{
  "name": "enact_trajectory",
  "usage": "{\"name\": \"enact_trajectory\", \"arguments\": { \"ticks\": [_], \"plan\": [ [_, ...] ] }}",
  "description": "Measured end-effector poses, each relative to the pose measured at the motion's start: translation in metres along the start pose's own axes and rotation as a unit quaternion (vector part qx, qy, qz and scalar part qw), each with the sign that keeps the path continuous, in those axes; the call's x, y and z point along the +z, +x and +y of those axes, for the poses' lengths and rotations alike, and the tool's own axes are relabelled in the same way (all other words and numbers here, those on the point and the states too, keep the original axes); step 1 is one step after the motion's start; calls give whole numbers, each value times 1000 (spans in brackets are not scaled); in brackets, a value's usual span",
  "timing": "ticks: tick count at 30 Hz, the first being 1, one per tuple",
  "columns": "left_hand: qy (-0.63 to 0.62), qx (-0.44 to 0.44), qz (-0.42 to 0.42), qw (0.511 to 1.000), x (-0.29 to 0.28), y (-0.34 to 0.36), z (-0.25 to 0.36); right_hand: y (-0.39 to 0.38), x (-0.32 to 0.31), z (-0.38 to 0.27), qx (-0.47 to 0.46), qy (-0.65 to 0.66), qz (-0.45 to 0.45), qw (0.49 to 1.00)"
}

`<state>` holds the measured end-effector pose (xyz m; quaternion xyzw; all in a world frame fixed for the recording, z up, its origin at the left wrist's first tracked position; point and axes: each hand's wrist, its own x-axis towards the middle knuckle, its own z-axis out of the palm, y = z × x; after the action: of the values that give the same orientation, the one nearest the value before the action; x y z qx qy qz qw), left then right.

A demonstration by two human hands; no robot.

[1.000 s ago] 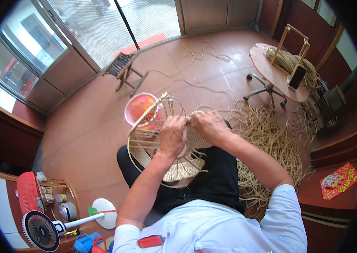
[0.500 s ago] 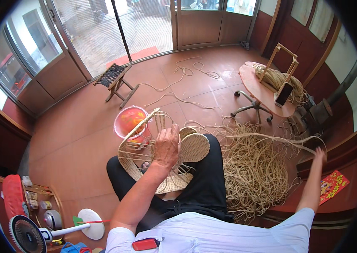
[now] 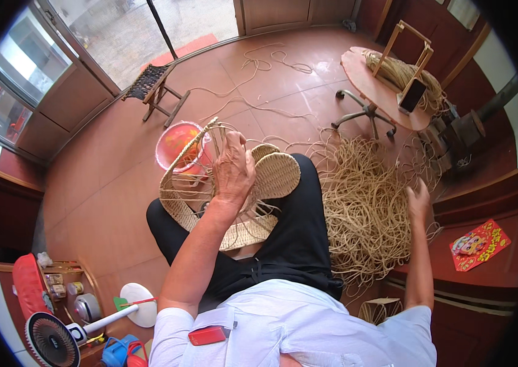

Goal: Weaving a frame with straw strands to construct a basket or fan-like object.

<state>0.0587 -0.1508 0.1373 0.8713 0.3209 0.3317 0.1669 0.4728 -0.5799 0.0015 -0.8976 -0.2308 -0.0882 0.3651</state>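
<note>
A half-made woven straw piece (image 3: pixel 248 234) rests across my knees, its braided rim curving up on the left and loose strands crossing its middle. My left hand (image 3: pixel 234 168) is closed at its upper part, with strands around the fingers; exactly what lies inside the grip is hidden. Just right of that hand, a flat oval woven pad (image 3: pixel 277 175) stands by my right knee, with a second one partly behind it. Out to the right, my right hand (image 3: pixel 418 200) is raised beside a big heap of straw cord (image 3: pixel 366 214). Its fingers are apart, and I see no strand in them.
A red and pink bucket (image 3: pixel 179 145) stands beyond my left knee. Farther off are a folding stool (image 3: pixel 156 92) and a round wheeled stand (image 3: pixel 357 67) bearing coiled cord and a phone. A fan (image 3: pixel 52 339) is at lower left, a red printed sheet (image 3: pixel 479 244) at right.
My right hand has come inward from the far right, and the long strand stretched out to it no longer shows there. My left hand keeps its grip. The whole view has shifted.
</note>
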Motion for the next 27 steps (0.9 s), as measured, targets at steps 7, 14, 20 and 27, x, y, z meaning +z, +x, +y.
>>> {"name": "enact_trajectory", "arguments": {
  "ticks": [7,14,20,27],
  "plan": [
    [-418,-182,37,889,-27,-9,-13,-84,82,-375,-321,154,-129,926],
    [-489,-239,-8,839,-103,-41,1,-121,159,-450,-386,176,-67,903],
    [-281,-409,258,829,-281,-156,-161,-128,161,-437,-368,211,-20,905],
    [-183,-643,405,624,-562,-427,-318,-124,168,-441,-321,280,-9,905]
  ]
}}
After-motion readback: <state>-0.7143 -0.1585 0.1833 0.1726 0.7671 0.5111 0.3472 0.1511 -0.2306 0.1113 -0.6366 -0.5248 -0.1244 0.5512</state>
